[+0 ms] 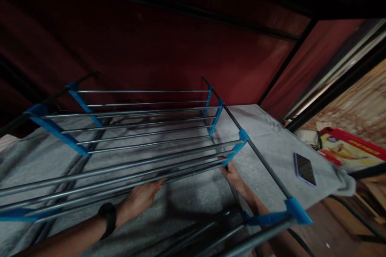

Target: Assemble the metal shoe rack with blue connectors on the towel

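Note:
A rack of grey metal rods joined by blue plastic brackets lies across a grey cloth. My left hand, with a dark band on its wrist, is closed round the lower rods of the nearer middle tier; its fingertips are partly hidden behind them. At the right end of the same tier, my right hand grips the blue bracket where the rods enter it. Some of its fingers are hidden behind the bracket. A long side pole runs past it through several brackets.
The grey cloth covers the surface under the rack. A phone lies on it at the right. Beyond is a red and yellow box beside a white object. A dark red wall stands behind the rack.

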Demonstrator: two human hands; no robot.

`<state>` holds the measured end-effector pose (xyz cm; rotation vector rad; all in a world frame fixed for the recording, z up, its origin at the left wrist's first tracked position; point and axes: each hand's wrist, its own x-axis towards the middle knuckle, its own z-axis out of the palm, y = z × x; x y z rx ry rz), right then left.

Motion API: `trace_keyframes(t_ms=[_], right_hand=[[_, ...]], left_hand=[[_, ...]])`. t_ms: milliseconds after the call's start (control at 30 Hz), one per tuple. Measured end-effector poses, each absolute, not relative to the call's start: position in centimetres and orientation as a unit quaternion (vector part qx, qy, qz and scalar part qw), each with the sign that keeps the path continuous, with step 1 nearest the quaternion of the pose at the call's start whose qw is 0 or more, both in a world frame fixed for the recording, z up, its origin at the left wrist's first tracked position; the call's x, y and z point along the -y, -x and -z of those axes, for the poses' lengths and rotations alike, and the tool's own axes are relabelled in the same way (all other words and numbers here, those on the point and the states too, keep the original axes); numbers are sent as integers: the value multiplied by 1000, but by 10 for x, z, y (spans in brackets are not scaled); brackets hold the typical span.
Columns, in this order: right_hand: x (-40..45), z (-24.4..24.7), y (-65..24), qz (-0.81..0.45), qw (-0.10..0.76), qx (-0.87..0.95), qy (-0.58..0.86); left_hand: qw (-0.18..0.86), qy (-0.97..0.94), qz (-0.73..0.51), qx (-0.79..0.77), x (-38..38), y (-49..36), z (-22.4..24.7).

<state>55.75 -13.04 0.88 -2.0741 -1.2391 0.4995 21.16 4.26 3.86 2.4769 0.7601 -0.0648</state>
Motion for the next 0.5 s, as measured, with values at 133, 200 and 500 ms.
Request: trace_keyframes(t_ms=[133, 200, 500], right_hand=[[129, -19, -552, -192, 322, 471, 799], [129, -21, -551, -190, 331, 473, 794], [136, -43, -556, -262, 382, 506, 727]], left_hand=[[255, -928, 12, -272, -46, -208, -31], [250, -927, 30, -276, -44, -209, -31], [216, -931, 83, -282, -32, -219, -48]])
